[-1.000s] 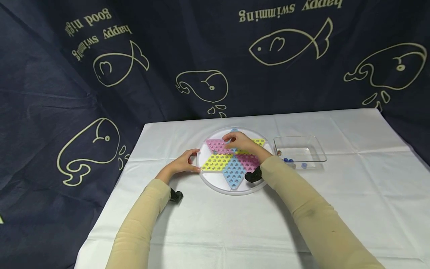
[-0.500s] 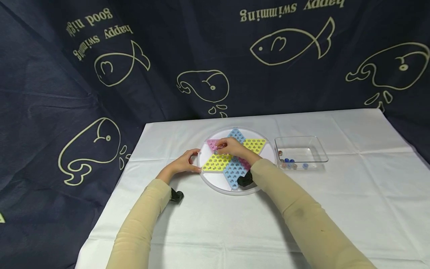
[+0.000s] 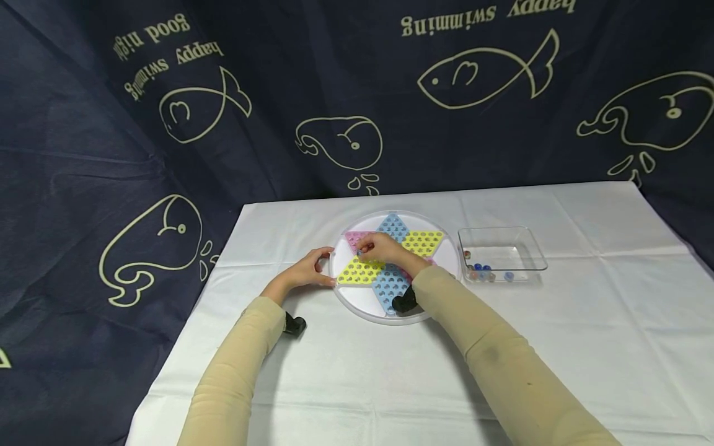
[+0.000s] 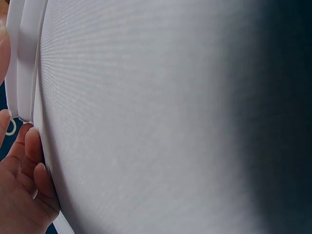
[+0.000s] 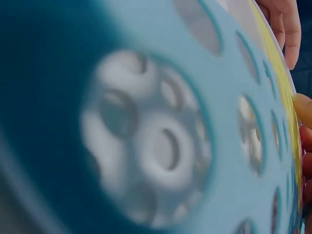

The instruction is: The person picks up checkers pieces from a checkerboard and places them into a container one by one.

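Note:
A round white Chinese checkers board (image 3: 359,306) bears a star of pink, yellow and blue fields full of holes. At its left edge my left hand (image 3: 304,271) holds the rim, thumb and forefinger spread along it; the left wrist view shows the other fingers (image 4: 45,183) curled beside the rim. My right hand (image 3: 383,249) is over the border of the left pink and yellow fields. Its fingertips pinch a small bluish marble (image 3: 359,253), close to the holes. The right wrist view shows mostly the blue field (image 5: 229,78) up close, with the right fingertips at the right edge.
Right of the board stands a clear rectangular box (image 3: 535,269) with several marbles (image 3: 483,267) inside, mostly toward its left. A white cloth covers the table (image 3: 334,384). A dark curtain (image 3: 268,155) with fish and whale drawings hangs behind.
My right hand has moved left and slightly toward me across the pink field, bringing its fingertips to the yellow field's border. The left hand stays at the rim.

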Demonstrator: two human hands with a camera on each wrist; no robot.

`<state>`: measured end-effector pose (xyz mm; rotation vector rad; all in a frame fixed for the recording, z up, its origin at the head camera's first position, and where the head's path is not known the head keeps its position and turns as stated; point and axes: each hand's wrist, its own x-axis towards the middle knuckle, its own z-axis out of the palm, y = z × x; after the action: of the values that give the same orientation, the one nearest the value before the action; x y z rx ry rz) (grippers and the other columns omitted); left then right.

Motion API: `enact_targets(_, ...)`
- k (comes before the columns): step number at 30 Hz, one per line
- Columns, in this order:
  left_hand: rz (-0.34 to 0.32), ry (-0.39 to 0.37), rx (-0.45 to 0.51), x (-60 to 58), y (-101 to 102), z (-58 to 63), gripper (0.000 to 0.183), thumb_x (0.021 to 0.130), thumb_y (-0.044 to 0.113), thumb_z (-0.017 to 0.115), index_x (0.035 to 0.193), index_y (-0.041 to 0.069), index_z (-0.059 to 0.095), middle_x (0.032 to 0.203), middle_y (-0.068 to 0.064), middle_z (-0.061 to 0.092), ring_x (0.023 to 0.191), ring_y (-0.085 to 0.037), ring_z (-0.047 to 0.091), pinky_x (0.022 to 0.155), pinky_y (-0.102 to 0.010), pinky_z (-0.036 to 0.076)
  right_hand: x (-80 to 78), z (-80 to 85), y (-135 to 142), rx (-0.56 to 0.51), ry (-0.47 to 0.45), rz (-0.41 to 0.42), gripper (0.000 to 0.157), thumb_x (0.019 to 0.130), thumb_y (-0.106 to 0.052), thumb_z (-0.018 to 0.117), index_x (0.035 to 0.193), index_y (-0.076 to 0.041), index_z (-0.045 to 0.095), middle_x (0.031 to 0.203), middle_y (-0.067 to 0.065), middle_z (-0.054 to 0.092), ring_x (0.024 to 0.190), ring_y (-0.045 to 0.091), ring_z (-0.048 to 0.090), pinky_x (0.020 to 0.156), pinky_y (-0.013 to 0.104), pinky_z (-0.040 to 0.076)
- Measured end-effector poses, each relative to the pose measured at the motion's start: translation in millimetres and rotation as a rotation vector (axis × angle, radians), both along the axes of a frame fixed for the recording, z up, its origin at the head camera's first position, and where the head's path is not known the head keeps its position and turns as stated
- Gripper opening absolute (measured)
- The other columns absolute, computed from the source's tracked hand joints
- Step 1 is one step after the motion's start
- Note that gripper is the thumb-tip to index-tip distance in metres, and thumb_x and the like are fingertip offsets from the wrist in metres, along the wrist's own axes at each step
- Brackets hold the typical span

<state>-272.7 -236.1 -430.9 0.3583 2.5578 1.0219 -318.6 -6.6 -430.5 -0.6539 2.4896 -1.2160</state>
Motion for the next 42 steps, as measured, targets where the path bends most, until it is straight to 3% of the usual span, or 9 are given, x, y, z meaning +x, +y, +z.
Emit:
enact_targets(18,-0.008,0.019,-0.006,0.4,1,2.1,0.082,0.073,0.019,0.076,0.14,0.008,0.03,0.132,-0.016,0.035,0.096,-0.022,0.038,0.08,-0.029,0.034,-1.4,-2.0,-1,0.021,0.02,-0.008,0.017,0.079,-0.008,0.067,0.095,-0.003,0.066,0.082,0.004,0.058,0.074,0.012,0.048,0.068,0.02,0.04)
enact_targets(26,-0.001,0.006,0.003,0.2,1,0.9,0.082,0.073,0.019,0.076,0.14,0.008,0.03,0.134,-0.018,0.034,0.099,-0.024,0.038,0.084,-0.032,0.034,-0.5,-0.4,1,0.022,0.036,-0.001,0.018,0.079,-0.011,0.068,0.096,-0.004,0.067,0.084,0.004,0.06,0.077,0.013,0.049,0.072,0.022,0.04)
enact_targets(29,-0.026,0.034,0.017,0.2,-2,-1.1,0.082,0.073,0.027,0.077,0.139,0.01,0.031,0.131,-0.016,0.035,0.098,-0.022,0.038,0.084,-0.031,0.035,-0.2,-0.4,3,0.008,0.041,-0.003,0.02,0.08,-0.013,0.068,0.098,-0.005,0.067,0.084,0.005,0.06,0.077,0.014,0.049,0.072,0.023,0.04)
enact_targets(35,0.0,0.006,-0.002,1.6,2,2.7,0.082,0.074,0.019,0.076,0.141,0.008,0.029,0.135,-0.017,0.033,0.102,-0.024,0.038,0.088,-0.033,0.034,1.5,1.4,8,-0.056,0.047,0.015,0.018,0.081,-0.011,0.067,0.098,-0.003,0.066,0.082,0.004,0.06,0.076,0.013,0.048,0.07,0.022,0.04)
enact_targets(42,-0.001,0.01,-0.004,1.8,2,3.1,0.082,0.074,0.019,0.076,0.141,0.008,0.029,0.133,-0.017,0.034,0.096,-0.023,0.038,0.081,-0.03,0.033,2.3,5.4,16,-0.065,0.059,0.028,0.018,0.081,-0.011,0.067,0.097,-0.003,0.066,0.084,0.004,0.06,0.077,0.013,0.049,0.07,0.022,0.041)
